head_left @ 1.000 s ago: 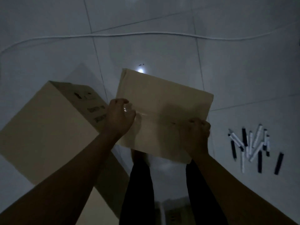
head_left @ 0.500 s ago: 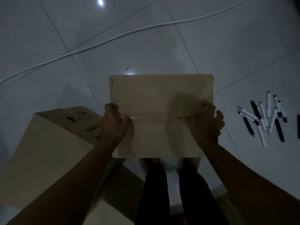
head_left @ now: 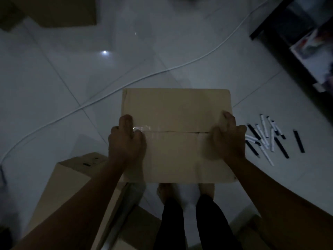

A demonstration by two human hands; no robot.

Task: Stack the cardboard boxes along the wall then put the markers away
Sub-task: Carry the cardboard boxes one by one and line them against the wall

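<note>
I hold a taped cardboard box in front of me above the white tiled floor. My left hand grips its left side, with the thumb on the top near the tape seam. My right hand grips its right side the same way. A larger cardboard box sits on the floor at the lower left. Several black and white markers lie scattered on the floor to the right of the held box.
A white cable runs across the floor from the left edge to the upper right. Another cardboard box sits at the top left. Dark furniture stands at the top right. My legs and feet show below the box.
The view has swung, so the box now sits square in front of me. More of the room appears at the top: another box and dark furniture. Both hands keep their grip.
</note>
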